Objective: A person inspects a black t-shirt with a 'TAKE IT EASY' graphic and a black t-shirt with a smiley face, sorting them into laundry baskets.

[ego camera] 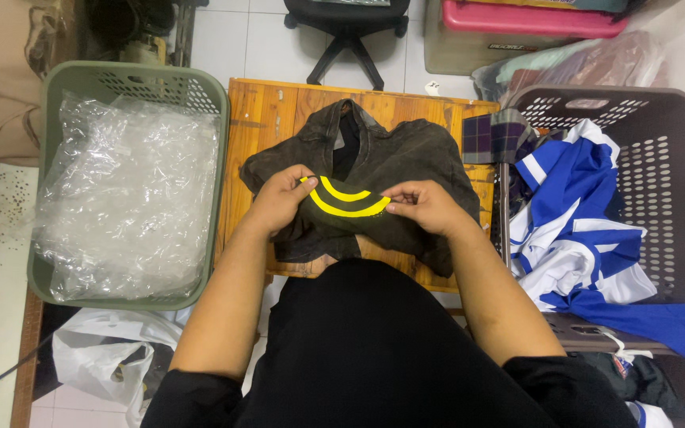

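Your left hand [279,198] and right hand [426,204] each pinch one end of a dark garment [374,162] with curved yellow stripes, lying at the center of a small wooden table [267,111]. A green basket [81,79] of clear plastic bags sits at 9 o'clock, and a dark basket [675,158] with blue-and-white clothes sits at 3 o'clock. The near edge of the garment hangs over the table at 6 o'clock, so if either pinch loosens, the cloth could likely slide off toward your lap.
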